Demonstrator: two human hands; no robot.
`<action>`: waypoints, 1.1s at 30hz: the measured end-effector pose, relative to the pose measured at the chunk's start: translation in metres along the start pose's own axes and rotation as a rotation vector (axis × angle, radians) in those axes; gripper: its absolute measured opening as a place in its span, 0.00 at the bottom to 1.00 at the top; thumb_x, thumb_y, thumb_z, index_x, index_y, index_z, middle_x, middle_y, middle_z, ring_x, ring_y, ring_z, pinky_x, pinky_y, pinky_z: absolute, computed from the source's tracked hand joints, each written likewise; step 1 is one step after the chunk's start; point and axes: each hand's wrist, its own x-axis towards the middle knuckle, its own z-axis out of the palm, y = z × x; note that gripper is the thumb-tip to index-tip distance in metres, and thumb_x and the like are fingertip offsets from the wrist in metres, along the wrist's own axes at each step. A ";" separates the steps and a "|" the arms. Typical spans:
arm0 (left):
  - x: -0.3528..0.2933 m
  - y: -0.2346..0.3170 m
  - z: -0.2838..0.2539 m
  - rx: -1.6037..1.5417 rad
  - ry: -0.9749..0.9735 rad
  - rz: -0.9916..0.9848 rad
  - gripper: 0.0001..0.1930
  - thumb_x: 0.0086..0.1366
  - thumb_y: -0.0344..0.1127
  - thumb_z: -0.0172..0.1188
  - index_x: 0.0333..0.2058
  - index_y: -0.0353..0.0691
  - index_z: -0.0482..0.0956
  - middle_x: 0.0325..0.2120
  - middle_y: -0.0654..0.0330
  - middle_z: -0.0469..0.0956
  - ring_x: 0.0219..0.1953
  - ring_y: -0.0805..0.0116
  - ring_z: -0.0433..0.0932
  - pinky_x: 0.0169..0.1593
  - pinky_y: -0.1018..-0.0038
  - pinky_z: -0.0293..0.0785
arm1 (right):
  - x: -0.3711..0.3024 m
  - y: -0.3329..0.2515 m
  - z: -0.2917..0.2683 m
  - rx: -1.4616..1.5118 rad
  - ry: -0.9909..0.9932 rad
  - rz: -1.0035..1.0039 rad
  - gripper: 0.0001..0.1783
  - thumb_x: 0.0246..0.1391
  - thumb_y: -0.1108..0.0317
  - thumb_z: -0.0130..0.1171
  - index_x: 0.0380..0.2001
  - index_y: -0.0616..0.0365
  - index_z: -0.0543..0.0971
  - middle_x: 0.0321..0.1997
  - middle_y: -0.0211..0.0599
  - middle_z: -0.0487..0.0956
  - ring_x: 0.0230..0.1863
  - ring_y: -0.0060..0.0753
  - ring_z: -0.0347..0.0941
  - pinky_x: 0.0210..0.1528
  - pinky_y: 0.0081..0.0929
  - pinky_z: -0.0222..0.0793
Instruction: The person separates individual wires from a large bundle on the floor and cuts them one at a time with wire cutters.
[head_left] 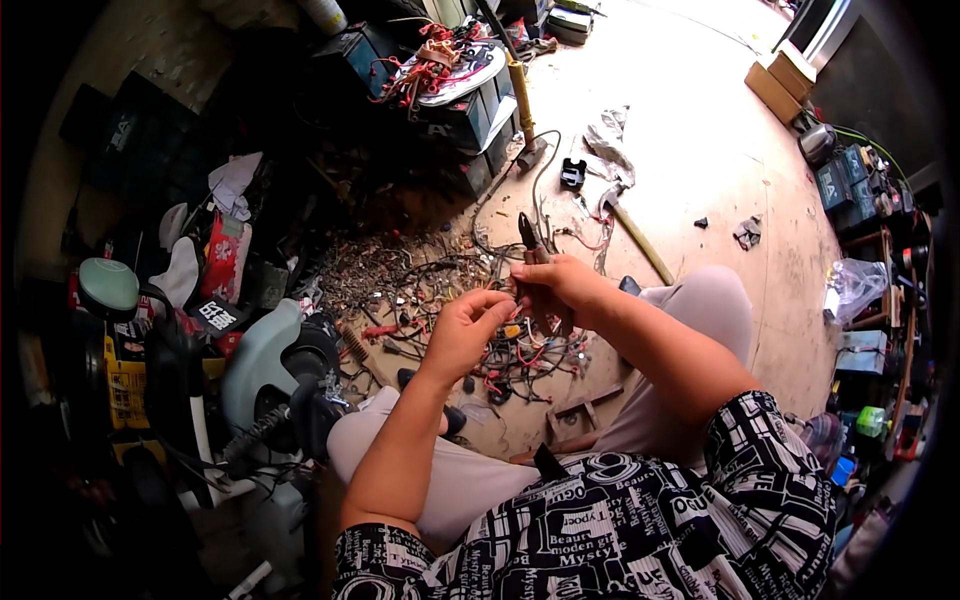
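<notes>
At centre, left hand [462, 335] fingertip-pinches a small unclear piece [517, 303]; right hand [566, 286] curls around pliers [529, 234], nose toward twelve o'clock, probably freeing its thumb.

Wire heap [545, 362] on floor [775, 235], hammer [643, 244] beyond, right

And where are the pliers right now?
In the head view, the pliers are just right of centre, gripped in the right hand beside the left hand, above the wire pile.

A white-lettered black short-sleeved shirt [600, 525] is worn with plain pale trousers [480, 485].
</notes>
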 end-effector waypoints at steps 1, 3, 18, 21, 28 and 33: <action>-0.001 0.003 0.000 0.118 -0.035 0.141 0.06 0.63 0.31 0.58 0.35 0.35 0.79 0.26 0.68 0.74 0.25 0.82 0.69 0.29 0.84 0.65 | 0.000 -0.002 -0.003 0.012 -0.059 0.108 0.12 0.56 0.62 0.58 0.25 0.58 0.75 0.18 0.33 0.75 0.15 0.28 0.71 0.10 0.27 0.62; -0.005 0.012 -0.003 0.347 -0.098 0.266 0.05 0.60 0.28 0.60 0.33 0.33 0.79 0.29 0.63 0.75 0.34 0.74 0.73 0.40 0.78 0.69 | -0.005 -0.002 -0.004 0.050 -0.071 0.172 0.12 0.56 0.61 0.58 0.25 0.58 0.75 0.19 0.33 0.75 0.17 0.28 0.73 0.12 0.27 0.64; -0.007 0.006 -0.016 -0.151 0.156 0.058 0.11 0.65 0.30 0.55 0.44 0.31 0.73 0.32 0.61 0.77 0.36 0.72 0.78 0.41 0.79 0.74 | -0.016 0.002 -0.006 -0.649 0.048 -0.228 0.20 0.56 0.53 0.54 0.33 0.63 0.70 0.27 0.39 0.75 0.26 0.32 0.73 0.28 0.30 0.69; -0.001 -0.003 -0.019 -0.233 0.198 0.048 0.10 0.66 0.28 0.54 0.44 0.32 0.72 0.34 0.58 0.78 0.38 0.69 0.80 0.42 0.78 0.76 | -0.020 0.010 0.001 -0.982 0.150 -0.468 0.16 0.50 0.60 0.55 0.32 0.62 0.69 0.33 0.51 0.73 0.37 0.51 0.71 0.42 0.41 0.67; 0.004 0.000 -0.006 -0.413 0.184 0.087 0.10 0.65 0.25 0.54 0.45 0.35 0.70 0.38 0.57 0.76 0.41 0.68 0.79 0.46 0.75 0.76 | -0.020 0.021 0.008 -1.308 0.303 -0.796 0.15 0.46 0.61 0.55 0.33 0.61 0.69 0.34 0.47 0.71 0.39 0.50 0.69 0.42 0.41 0.65; 0.008 -0.007 -0.006 -0.406 0.188 0.123 0.11 0.63 0.25 0.56 0.45 0.37 0.72 0.39 0.60 0.77 0.40 0.73 0.77 0.47 0.78 0.73 | -0.019 0.019 0.013 -1.333 0.344 -0.871 0.15 0.46 0.61 0.56 0.32 0.60 0.70 0.33 0.45 0.71 0.37 0.48 0.69 0.41 0.40 0.64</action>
